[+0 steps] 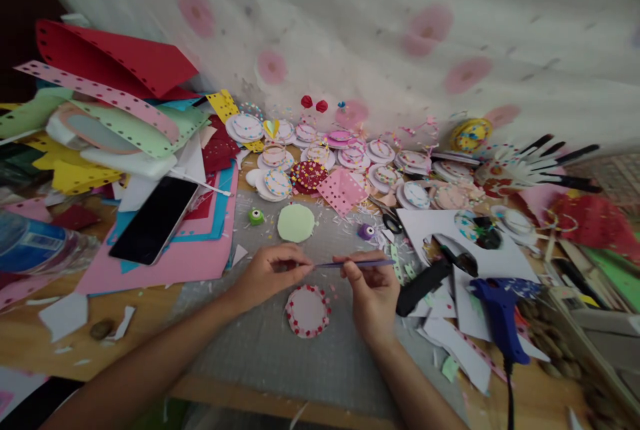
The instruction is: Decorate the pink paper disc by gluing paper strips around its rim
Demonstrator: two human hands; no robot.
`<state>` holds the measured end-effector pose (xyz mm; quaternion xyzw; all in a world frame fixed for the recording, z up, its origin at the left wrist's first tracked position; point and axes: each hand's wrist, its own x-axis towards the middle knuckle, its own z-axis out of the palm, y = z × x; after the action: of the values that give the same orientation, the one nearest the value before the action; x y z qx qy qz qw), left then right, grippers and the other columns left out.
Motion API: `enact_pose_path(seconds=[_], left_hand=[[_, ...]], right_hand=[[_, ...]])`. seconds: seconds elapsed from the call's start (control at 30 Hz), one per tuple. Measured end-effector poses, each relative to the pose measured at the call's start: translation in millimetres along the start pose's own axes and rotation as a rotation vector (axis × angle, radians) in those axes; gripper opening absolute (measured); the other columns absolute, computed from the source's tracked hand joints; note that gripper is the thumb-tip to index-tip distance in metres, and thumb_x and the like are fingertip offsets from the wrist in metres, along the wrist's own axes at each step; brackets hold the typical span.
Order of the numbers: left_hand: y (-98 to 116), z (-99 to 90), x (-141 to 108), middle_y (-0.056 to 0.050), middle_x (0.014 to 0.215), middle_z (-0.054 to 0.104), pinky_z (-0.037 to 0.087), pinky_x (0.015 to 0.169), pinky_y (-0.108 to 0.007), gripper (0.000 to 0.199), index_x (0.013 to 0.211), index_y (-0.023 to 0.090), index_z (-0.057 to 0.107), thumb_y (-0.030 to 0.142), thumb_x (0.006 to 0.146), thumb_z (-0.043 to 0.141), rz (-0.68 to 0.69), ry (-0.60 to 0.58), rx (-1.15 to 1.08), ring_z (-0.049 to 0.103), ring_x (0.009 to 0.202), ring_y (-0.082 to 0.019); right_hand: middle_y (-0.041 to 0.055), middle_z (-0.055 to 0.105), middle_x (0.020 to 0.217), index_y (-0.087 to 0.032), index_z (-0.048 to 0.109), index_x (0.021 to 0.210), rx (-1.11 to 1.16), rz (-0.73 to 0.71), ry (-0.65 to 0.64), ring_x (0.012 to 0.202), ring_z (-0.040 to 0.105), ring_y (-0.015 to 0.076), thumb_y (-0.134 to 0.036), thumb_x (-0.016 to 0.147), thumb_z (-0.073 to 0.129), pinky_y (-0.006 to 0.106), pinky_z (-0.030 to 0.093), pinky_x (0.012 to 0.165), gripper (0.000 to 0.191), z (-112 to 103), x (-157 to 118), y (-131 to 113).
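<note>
My right hand (pixel 371 293) is closed around a slim purple pointed tool (pixel 367 263), perhaps tweezers, held nearly level and pointing left. At its tip, my left hand (pixel 277 273) pinches with thumb and forefinger; anything between those fingers is too small to make out. Just below both hands, a round white paper disc (pixel 308 311) edged with red and pink dots lies on the grey mat (pixel 300 377). Beyond the hands rests a pale green paper circle (pixel 296 223), between a green craft punch (pixel 256 216) and a purple craft punch (pixel 367 231).
Many decorated paper discs (pixel 277 183) crowd the back. At left are a phone (pixel 154 220), coloured paper (pixel 115 57) and a plastic bottle (pixel 35 243). To the right lie scissors (pixel 391 222), a black-handled tool (pixel 424 288), a blue glue gun (pixel 503 317) and paper scraps.
</note>
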<state>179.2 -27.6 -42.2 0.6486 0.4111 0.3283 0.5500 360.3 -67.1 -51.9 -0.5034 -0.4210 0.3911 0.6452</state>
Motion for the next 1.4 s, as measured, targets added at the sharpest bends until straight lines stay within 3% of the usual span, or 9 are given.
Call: enact_pose_path(seconds=[0.33,0.73,0.83,0.93,1.03,1.17,1.23,1.3,1.4], left_hand=[[-4.6,-3.2,3.7,-0.004,0.080,0.064,0.044,0.067,-0.022,0.015,0.081,0.014,0.072,0.028,0.083,0.065,-0.008,0.033,-0.023,0.058,0.076,-0.015],[-6.0,-4.2,2.8,-0.003,0.081,0.064,0.043,0.067,-0.022,0.015,0.081,0.015,0.073,0.027,0.084,0.064,-0.005,0.004,-0.007,0.059,0.078,-0.015],[-1.3,-6.3,2.2,-0.004,0.083,0.066,0.044,0.071,-0.024,0.015,0.083,0.015,0.073,0.026,0.084,0.063,0.017,0.014,0.002,0.060,0.080,-0.016],[18.2,-3.8,-5.7,-0.005,0.083,0.065,0.045,0.074,-0.025,0.019,0.084,0.015,0.073,0.027,0.087,0.058,0.021,0.030,0.018,0.060,0.081,-0.016],[47.9,7.0,-21.7,-0.004,0.082,0.065,0.045,0.074,-0.025,0.028,0.084,0.016,0.072,0.031,0.092,0.049,0.035,-0.022,-0.027,0.060,0.080,-0.016],[79.6,26.5,-40.6,-0.003,0.075,0.063,0.045,0.072,-0.025,0.033,0.078,0.016,0.070,0.036,0.092,0.047,-0.007,-0.049,-0.135,0.059,0.075,-0.016],[86.2,32.5,-45.1,-0.002,0.072,0.062,0.044,0.070,-0.024,0.032,0.073,0.016,0.068,0.034,0.092,0.048,-0.035,-0.007,-0.123,0.058,0.073,-0.015],[87.3,33.3,-48.1,0.000,0.069,0.060,0.042,0.068,-0.022,0.031,0.069,0.017,0.064,0.032,0.091,0.048,-0.046,0.054,-0.097,0.056,0.071,-0.014],[81.7,24.2,-55.4,0.002,0.067,0.057,0.041,0.067,-0.022,0.032,0.067,0.018,0.058,0.034,0.092,0.046,-0.087,0.147,-0.025,0.053,0.069,-0.014]], right_hand=[[0.0018,0.067,0.081,-0.020,0.063,0.077,0.046,0.035,-0.067,0.076,0.062,0.0162,-0.028,0.077,0.071,0.028,0.050,0.068,0.011,-1.1,7.5,5.0],[-0.0010,0.061,0.069,-0.020,0.064,0.075,-0.025,0.027,-0.014,0.063,0.057,0.0137,-0.028,0.077,0.072,0.026,0.045,0.058,0.012,-4.7,6.8,6.6],[-0.0005,0.063,0.070,-0.020,0.062,0.076,-0.041,-0.138,-0.007,0.067,0.059,0.0142,-0.020,0.079,0.069,0.027,0.047,0.060,0.007,-6.2,7.1,-0.2],[0.0001,0.065,0.074,-0.021,0.063,0.083,-0.148,-0.484,-0.029,0.070,0.060,0.0147,-0.010,0.080,0.066,0.029,0.049,0.061,0.012,-9.1,1.6,-21.3],[0.0007,0.066,0.078,-0.021,0.065,0.090,-0.367,-0.805,-0.151,0.074,0.061,0.0140,-0.009,0.084,0.062,0.029,0.052,0.062,0.014,-11.5,-13.0,-48.9],[0.0009,0.068,0.090,-0.019,0.064,0.080,-0.586,-1.077,-0.288,0.085,0.060,0.0122,-0.007,0.086,0.059,0.026,0.056,0.077,0.015,-9.0,-36.8,-67.2],[0.0013,0.068,0.095,-0.019,0.065,0.081,-0.606,-1.109,-0.315,0.090,0.059,0.0133,-0.005,0.085,0.058,0.028,0.055,0.082,0.017,-7.6,-43.5,-67.0],[0.0027,0.068,0.098,-0.018,0.066,0.096,-0.616,-1.029,-0.439,0.093,0.059,0.0154,-0.004,0.086,0.052,0.032,0.053,0.086,0.022,-11.4,-44.6,-66.2],[0.0074,0.066,0.108,-0.016,0.056,0.120,-0.733,-0.858,-0.559,0.099,0.060,0.0190,-0.006,0.085,0.049,0.036,0.052,0.086,0.037,-38.0,-37.8,-67.6]])
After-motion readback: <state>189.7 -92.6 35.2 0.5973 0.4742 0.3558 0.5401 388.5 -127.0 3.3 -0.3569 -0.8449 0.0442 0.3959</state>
